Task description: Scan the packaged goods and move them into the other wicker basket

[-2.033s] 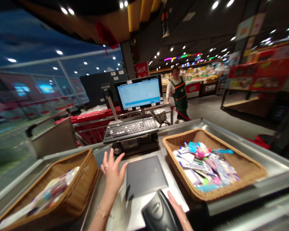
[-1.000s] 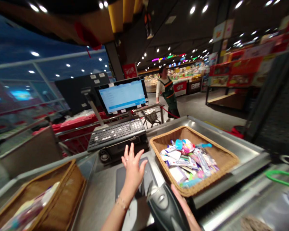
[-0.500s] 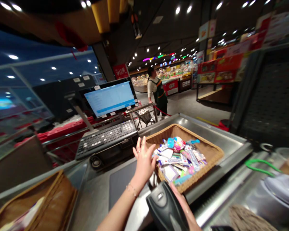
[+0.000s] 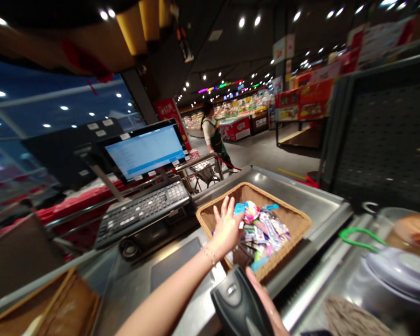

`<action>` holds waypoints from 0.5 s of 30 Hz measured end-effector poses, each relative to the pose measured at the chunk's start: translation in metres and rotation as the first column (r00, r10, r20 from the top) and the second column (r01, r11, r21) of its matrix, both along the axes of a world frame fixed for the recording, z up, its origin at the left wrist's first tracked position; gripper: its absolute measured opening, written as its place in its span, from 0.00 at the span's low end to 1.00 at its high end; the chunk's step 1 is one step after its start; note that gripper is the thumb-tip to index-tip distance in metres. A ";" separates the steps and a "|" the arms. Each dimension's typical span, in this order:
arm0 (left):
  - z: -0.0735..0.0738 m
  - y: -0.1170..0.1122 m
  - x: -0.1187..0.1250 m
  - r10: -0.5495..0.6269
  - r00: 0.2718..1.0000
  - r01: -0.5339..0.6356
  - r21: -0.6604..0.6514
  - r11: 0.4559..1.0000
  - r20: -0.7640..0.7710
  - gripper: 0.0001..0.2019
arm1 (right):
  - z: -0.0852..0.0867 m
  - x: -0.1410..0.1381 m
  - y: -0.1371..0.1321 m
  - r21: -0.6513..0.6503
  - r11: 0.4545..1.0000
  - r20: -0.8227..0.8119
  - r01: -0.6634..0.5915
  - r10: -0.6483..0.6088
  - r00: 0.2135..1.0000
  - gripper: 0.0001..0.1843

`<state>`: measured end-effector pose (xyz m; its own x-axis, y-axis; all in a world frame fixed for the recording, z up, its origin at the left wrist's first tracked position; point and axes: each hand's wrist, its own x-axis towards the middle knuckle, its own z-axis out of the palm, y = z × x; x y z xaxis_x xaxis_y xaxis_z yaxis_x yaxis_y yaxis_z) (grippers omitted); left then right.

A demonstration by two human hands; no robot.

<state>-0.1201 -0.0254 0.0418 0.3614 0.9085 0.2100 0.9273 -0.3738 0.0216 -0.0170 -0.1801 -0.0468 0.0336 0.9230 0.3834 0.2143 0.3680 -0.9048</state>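
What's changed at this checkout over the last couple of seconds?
The left hand has moved rightward, away from the dark checkout pad and over the wicker basket, reaching the colourful packets with no visible grip on any. The right hand still holds the black handheld barcode scanner. The basket and its packets look the same.

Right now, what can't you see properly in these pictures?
Head view:
Packets under the left hand: hidden by that hand.
Right hand: partly hidden by the black scanner and cut off by the bottom edge.
Screen: its words are too small and blurred.
Brown basket at bottom left: its contents are cut off by the bottom edge.
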 end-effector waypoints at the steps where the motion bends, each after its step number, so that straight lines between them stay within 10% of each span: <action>1: 0.000 0.003 0.004 -0.018 1.000 0.018 -0.007 1.000 -0.017 0.24 | -0.003 0.000 0.003 -0.002 1.000 0.000 0.007 -0.007 1.000 0.19; 15: -0.036 0.038 0.026 -0.240 0.932 0.190 -0.197 0.962 -0.273 0.12 | -0.041 0.001 0.019 0.064 0.997 -0.077 0.033 -0.028 0.997 0.25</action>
<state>-0.0944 0.0124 0.0062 0.5741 0.8150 -0.0794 0.7997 -0.5789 -0.1591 -0.0164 -0.1614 -0.0877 0.0932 0.8940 0.4383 0.1577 0.4214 -0.8930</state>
